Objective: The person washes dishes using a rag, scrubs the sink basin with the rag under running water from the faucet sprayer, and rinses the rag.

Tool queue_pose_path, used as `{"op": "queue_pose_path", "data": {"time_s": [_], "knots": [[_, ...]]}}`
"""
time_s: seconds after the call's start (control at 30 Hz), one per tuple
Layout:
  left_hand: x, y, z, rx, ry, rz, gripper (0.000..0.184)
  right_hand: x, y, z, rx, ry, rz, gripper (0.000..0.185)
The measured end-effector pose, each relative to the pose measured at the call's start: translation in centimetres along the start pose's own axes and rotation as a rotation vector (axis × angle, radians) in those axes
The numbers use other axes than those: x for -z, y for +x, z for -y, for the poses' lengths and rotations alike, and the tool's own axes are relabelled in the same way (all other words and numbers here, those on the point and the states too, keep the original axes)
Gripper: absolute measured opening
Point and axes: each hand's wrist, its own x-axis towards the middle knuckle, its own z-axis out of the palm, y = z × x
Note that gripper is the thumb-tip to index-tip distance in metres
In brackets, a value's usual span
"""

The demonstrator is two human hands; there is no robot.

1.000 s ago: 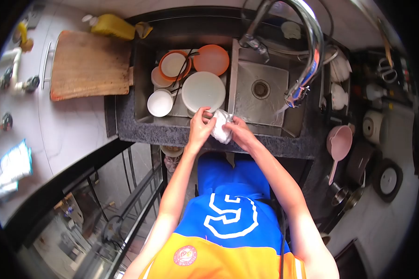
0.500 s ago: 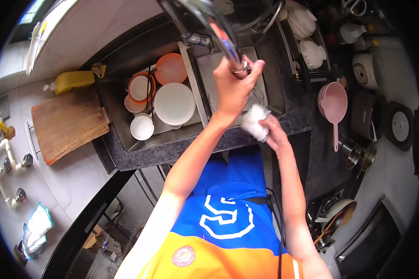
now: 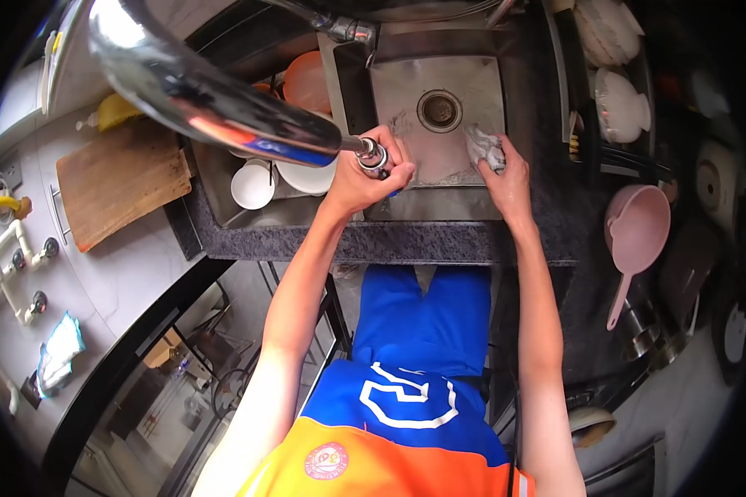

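Note:
My left hand (image 3: 371, 176) is wrapped round the head of the chrome faucet (image 3: 215, 108), over the left edge of the right sink basin (image 3: 448, 170). In my right hand (image 3: 510, 178) a crumpled white cloth (image 3: 484, 147) is pinched, held over the right side of that basin, near the round drain (image 3: 439, 111). The left basin holds a white bowl (image 3: 254, 185), a white plate (image 3: 308, 176) and an orange dish (image 3: 307, 81), partly hidden by the faucet.
A wooden cutting board (image 3: 124, 182) lies left of the sink, with a yellow bottle (image 3: 118, 111) behind it. On the right are a pink pan (image 3: 638, 228) and white bowls (image 3: 622, 106). The dark stone counter edge (image 3: 423, 243) runs in front.
My left hand has gone from the cloth to the faucet head, which has swung left and nearer. My right hand has carried the cloth to the right and into the basin. The view has shifted.

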Motion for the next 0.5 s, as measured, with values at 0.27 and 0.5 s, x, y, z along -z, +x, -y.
{"op": "queue_pose_path", "data": {"time_s": [0.27,0.5], "knots": [[3.4,-3.0,5.2,0.337,0.066,0.038,0.022,-1.6,0.7,-2.5,-0.037,0.097,0.11,0.036],[5.4,-4.8,6.5,0.404,0.156,-0.045,0.022,-2.1,0.7,-4.9,-0.024,0.082,0.031,0.035]]}}
